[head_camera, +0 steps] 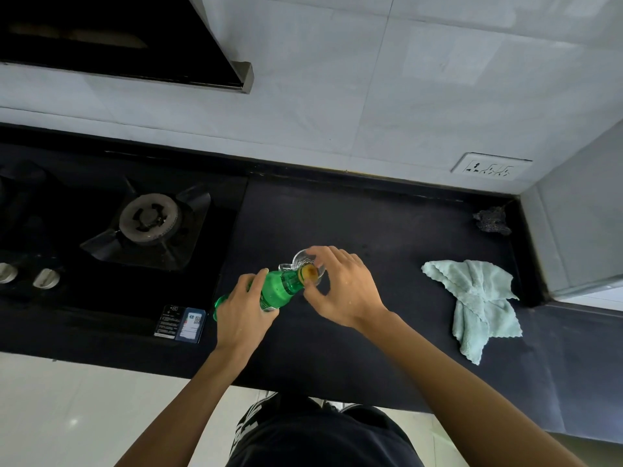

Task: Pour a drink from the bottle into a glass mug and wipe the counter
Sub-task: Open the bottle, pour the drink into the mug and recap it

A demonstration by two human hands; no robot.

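Note:
A green plastic bottle [276, 289] lies tilted above the black counter [387, 237], its yellow cap [309, 273] pointing toward a small glass mug [301, 258]. My left hand [244, 310] grips the bottle's lower body. My right hand [340, 286] reaches over the neck, with thumb and fingers curled round the yellow cap. The mug stands on the counter just behind the cap and is partly hidden by my right fingers. Its handle [284, 266] points left. A light green cloth [478, 298] lies crumpled on the counter to the right, apart from both hands.
A black gas hob with a burner [150, 217] and two knobs [45, 278] fills the left side. A dark scrubber [492, 220] sits in the back right corner. A wall socket [490, 166] is above it. A label sticker [180, 321] is on the hob's front edge.

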